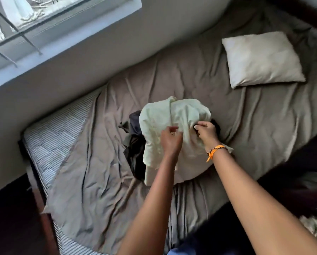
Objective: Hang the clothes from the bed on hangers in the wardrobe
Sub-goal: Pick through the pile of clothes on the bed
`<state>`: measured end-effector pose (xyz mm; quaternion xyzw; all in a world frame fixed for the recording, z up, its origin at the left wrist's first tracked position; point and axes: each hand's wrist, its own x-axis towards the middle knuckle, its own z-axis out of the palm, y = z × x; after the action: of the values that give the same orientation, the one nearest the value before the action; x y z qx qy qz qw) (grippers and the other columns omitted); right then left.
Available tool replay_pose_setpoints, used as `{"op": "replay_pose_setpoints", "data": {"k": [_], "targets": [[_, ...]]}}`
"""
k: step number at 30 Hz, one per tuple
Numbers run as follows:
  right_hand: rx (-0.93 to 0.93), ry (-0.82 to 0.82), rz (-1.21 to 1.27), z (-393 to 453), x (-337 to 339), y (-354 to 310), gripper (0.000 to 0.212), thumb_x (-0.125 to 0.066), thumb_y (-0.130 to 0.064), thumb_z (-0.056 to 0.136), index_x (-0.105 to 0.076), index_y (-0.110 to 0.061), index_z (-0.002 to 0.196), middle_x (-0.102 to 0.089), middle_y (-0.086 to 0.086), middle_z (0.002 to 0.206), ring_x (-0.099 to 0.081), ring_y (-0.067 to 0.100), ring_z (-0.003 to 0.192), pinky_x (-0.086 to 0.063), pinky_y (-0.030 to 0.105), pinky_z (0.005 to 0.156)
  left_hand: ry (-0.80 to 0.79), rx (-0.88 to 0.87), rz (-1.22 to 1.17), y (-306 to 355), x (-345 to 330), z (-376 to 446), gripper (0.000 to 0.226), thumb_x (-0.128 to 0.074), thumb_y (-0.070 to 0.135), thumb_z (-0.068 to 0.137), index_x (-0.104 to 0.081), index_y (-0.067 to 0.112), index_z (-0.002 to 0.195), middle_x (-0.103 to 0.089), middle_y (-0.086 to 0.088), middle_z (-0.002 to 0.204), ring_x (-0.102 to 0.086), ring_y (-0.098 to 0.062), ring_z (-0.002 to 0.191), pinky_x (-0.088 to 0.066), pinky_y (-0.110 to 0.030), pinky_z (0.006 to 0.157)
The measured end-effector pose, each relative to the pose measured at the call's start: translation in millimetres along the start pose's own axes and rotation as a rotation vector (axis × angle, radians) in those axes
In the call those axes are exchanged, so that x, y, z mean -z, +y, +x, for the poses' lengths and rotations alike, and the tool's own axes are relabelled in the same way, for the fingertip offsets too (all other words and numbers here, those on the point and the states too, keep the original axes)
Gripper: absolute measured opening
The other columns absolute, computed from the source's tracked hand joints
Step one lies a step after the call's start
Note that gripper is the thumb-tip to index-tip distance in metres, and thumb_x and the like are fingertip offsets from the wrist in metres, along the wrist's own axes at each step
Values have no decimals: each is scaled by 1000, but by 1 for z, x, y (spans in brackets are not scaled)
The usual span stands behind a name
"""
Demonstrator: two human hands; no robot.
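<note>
A pale yellow-green garment point(165, 115) lies bunched in the middle of the bed point(91, 181), on top of a dark garment point(134, 142) that sticks out to its left. My left hand point(170, 139) pinches the pale fabric near its middle. My right hand point(207, 134), with an orange bracelet at the wrist, grips the pale fabric at its right side, where a bit of dark cloth shows under the fingers. No hanger or wardrobe is in view.
A cream pillow point(262, 59) lies at the head of the bed, upper right. The brown sheet is pulled back at the left, baring a striped mattress point(56, 129). A wall and window point(43, 24) run along the far side. Dark floor lies at the near right.
</note>
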<state>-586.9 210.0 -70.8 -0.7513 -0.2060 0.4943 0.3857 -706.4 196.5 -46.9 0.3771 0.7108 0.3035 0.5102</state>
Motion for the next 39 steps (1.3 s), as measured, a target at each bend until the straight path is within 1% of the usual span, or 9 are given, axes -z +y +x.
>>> {"op": "replay_pose_setpoints", "data": {"k": [5,13,18,23,26,28,31,36,39], "targets": [[15,-32,189,-14,59,-4,23,-48,-4,92,-57,-21,80,-55,-4,72,-52,2,61,-38,11,54,-264,-109,21,18,-59,-33,9,-57,10,86,-64,16,87,-63,3,86,-59,-16,88,-43,-26,78],[28,243,524,-50,232,40,27,-46,6,91,-57,-13,76,-59,-10,43,-56,-4,42,-40,8,45,-578,-204,229,15,-206,-126,15,-61,16,76,-70,16,87,-73,-10,93,-65,-17,85,-50,-31,82],[34,442,641,-85,358,110,28,-48,7,91,-58,-15,77,-62,-3,64,-58,-1,54,-44,14,59,-812,-246,340,-14,-310,-227,8,-62,27,67,-67,27,72,-73,-8,86,-68,-24,88,-54,-38,83],[-81,644,728,-115,476,204,27,-51,6,88,-61,-15,73,-61,1,68,-57,9,60,-46,18,56,-1061,-156,433,-66,-401,-321,22,-55,1,83,-65,20,78,-62,-4,67,-59,-23,64,-51,-38,67],[-151,765,718,-125,535,265,22,-50,6,88,-62,-9,79,-59,3,69,-55,3,56,-43,12,51,-1026,-94,535,-102,-450,-356,25,-56,7,90,-53,20,69,-50,-3,66,-46,-16,63,-37,-29,63],[-182,830,666,-127,568,301,17,-51,7,88,-62,-6,87,-57,0,65,-52,-5,46,-40,11,51,-939,-47,613,-125,-477,-367,31,-62,34,86,-57,5,75,-58,-17,81,-57,-29,79,-44,-34,71],[-177,930,566,-120,609,345,7,-60,4,85,-65,3,91,-64,-12,62,-56,-8,55,-42,12,60,-790,37,712,-143,-508,-364,89,-72,57,72,-40,2,134,-31,-24,142,-37,-38,130,-35,-48,107],[-101,906,358,-86,658,396,43,-80,-32,65,-61,-10,96,-63,4,93,-58,2,84,-47,21,77,-642,95,750,-163,-553,-329,147,-87,58,44,12,33,149,11,-10,157,-4,-36,145,-23,-55,113],[-300,797,188,-52,686,425,108,-83,-49,62,-28,-6,145,-32,14,149,-30,24,138,-23,38,115,-545,97,806,-178,-579,-310,147,-89,47,48,18,36,147,17,-9,157,3,-35,146,-17,-56,115]]}}
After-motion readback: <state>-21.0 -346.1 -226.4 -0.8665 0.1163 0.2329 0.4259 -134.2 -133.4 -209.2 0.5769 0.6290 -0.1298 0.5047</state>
